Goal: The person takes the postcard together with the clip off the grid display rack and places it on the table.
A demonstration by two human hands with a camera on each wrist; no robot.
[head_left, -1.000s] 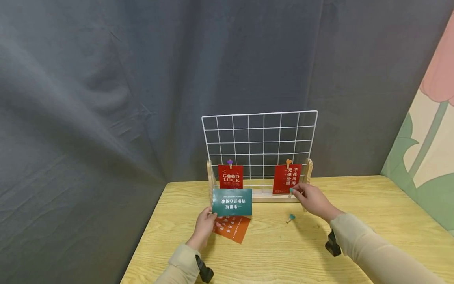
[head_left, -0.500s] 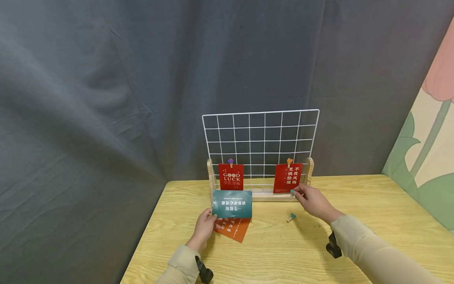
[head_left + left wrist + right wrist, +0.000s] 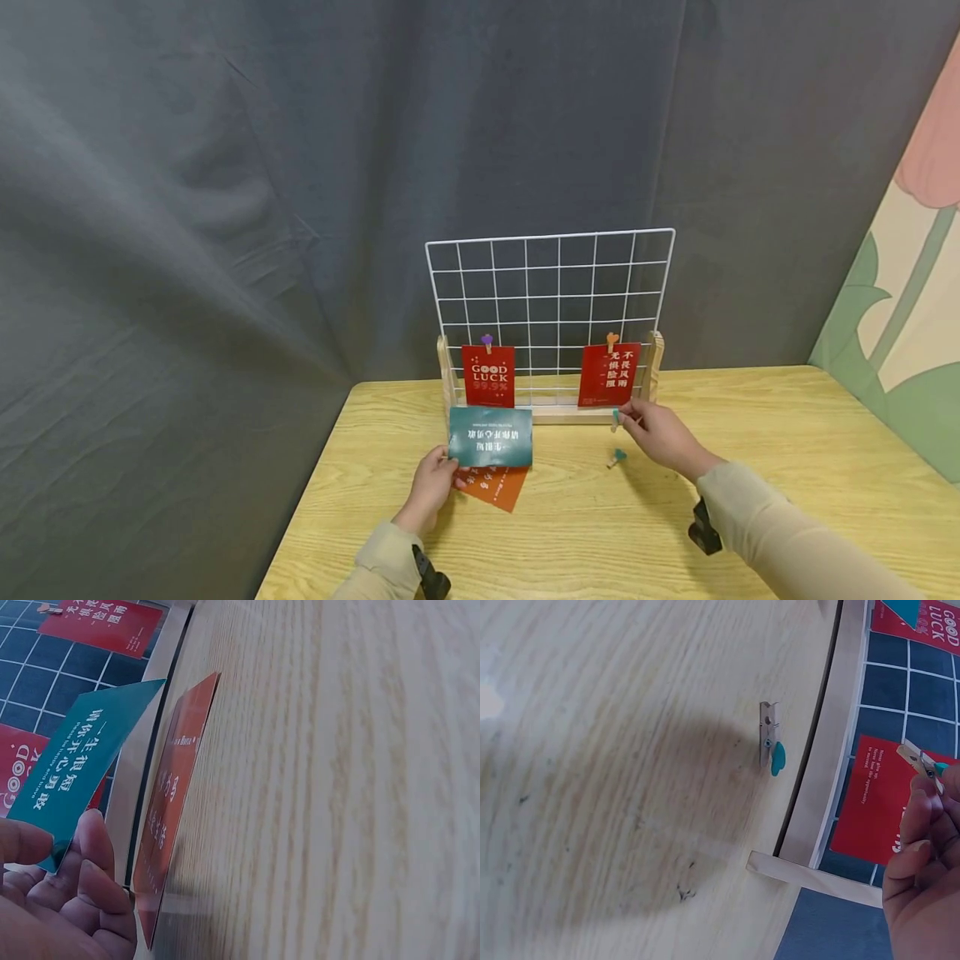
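Observation:
My left hand [image 3: 430, 485] pinches a teal card [image 3: 491, 437] with white lettering by its near left corner, thumb on top. The left wrist view shows this card [image 3: 82, 754] tilted above the table. Below it lies an orange card [image 3: 497, 487], partly hidden by the teal one. My right hand [image 3: 663, 433] pinches a small wooden clothespin [image 3: 921, 759] with a teal ornament, in front of the red card [image 3: 609, 375] at right. A second teal-topped clothespin [image 3: 617, 458] lies on the table near that hand.
A white wire grid [image 3: 558, 295] stands upright in a wooden base [image 3: 562, 414] on the table [image 3: 570, 533]. A purple-topped clothespin [image 3: 488, 342] holds a GOOD LUCK card [image 3: 489, 375] on it; an orange-topped clothespin [image 3: 612, 340] holds the other red card. A grey curtain [image 3: 375, 167] hangs behind.
The teal card in my left hand has come down a little, uncovering more of the GOOD LUCK card. My right hand, with the clothespin, has dropped slightly from the right red card.

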